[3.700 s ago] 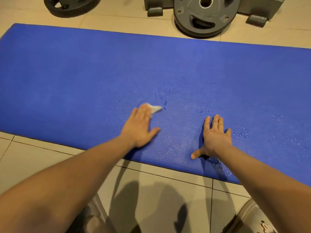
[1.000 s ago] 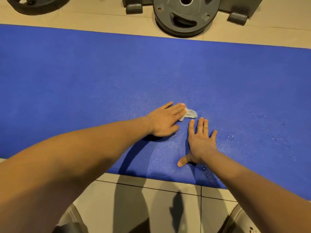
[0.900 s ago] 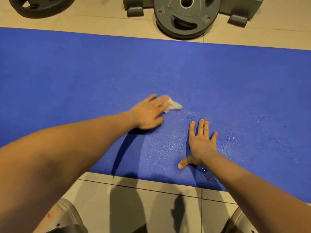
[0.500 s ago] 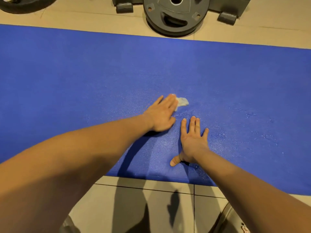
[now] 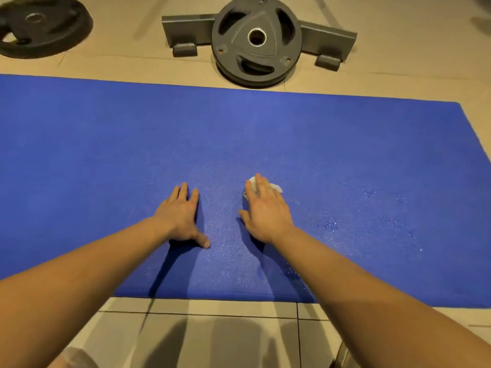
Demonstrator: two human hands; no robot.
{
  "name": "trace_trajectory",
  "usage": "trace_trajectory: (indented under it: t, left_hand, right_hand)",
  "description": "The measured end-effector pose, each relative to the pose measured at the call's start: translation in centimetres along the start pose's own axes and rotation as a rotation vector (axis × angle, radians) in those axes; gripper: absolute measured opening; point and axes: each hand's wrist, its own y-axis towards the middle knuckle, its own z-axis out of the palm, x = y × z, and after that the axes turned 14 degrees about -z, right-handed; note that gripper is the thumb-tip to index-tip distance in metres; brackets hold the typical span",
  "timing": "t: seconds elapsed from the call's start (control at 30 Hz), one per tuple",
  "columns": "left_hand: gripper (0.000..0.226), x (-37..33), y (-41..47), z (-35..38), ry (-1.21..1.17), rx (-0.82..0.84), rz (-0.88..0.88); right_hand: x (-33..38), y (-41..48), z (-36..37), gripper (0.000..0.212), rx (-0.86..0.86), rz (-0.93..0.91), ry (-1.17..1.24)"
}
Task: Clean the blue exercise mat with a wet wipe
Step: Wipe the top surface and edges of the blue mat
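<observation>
Head cam is the only view, so here goes. Blue exercise mat (image 5: 106, 142) lies flat on the tiled floor (image 5: 225, 333), its right end in shot and its left side running off the frame. Both arms reach down onto its near half.

Left hand (image 5: 180, 216) is flat on the mat, fingers straight and thumb out, holding nothing. I'd guess it's just bracing. Right hand (image 5: 265, 211) is also flat with straight fingers, pressing the wet wipe (image 5: 276, 187) down against the mat rather than gripping it. The wipe is a small crumpled whitish wad, mostly hidden under the fingers, with bits poking out at the fingertips and on the right side.

Progress-wise I'd call it partway. The patch around and between the hands has a speckled damp sheen, and scattered droplets glint further right. The far strip and the whole left stretch look matte and dry, so probably untouched. No obvious dirt that I can make out.

Past the far edge there's a grey weight plate (image 5: 256, 41) against a metal bracket (image 5: 329, 41), and a black plate (image 5: 39, 25) off to the left.
</observation>
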Motion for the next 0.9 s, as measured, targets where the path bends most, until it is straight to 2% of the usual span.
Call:
trace_trajectory:
  t: [0.1,0.3,0.37,0.47,0.53,0.6,0.67,0.8,0.9]
  left_hand:
    - [0.165,-0.9,0.5,0.8,0.052,0.017,-0.025]
    - [0.168,-1.9,0.8,0.5,0.100,0.017,-0.064]
    - [0.169,-1.7,0.7,0.6,0.091,0.016,-0.057]
    - [0.170,-1.8,0.7,0.7,0.089,-0.009,-0.051]
    - [0.170,-1.9,0.7,0.7,0.095,-0.028,-0.052]
    - [0.169,-2.1,0.6,0.7,0.114,-0.034,-0.053]
    - [0.169,-2.2,0.5,0.5,0.127,-0.036,-0.056]
    - [0.171,-2.4,0.5,0.3,0.119,-0.017,-0.069]
    - [0.170,-2.6,0.4,0.1,0.132,-0.013,-0.073]
  right_hand:
    - [0.0,1.6,2.3,0.082,0.095,0.061,-0.051]
    - [-5.6,1.4,2.1,0.089,0.089,-0.083,-0.185]
    - [-9.2,1.3,0.7,0.090,0.051,-0.002,-0.206]
    - [-13.6,-0.9,-0.3,0.092,-0.027,0.290,-0.219]
    - [-14.0,-1.1,-0.3,0.095,-0.031,0.483,-0.169]
    - [-11.9,0.9,0.0,0.097,-0.045,0.546,-0.100]
    - [-8.7,3.9,0.8,0.098,-0.055,0.458,-0.092]
    - [-2.3,7.7,2.8,0.092,0.012,0.074,-0.091]
    - [-2.8,5.7,3.0,0.085,0.057,-0.154,-0.118]
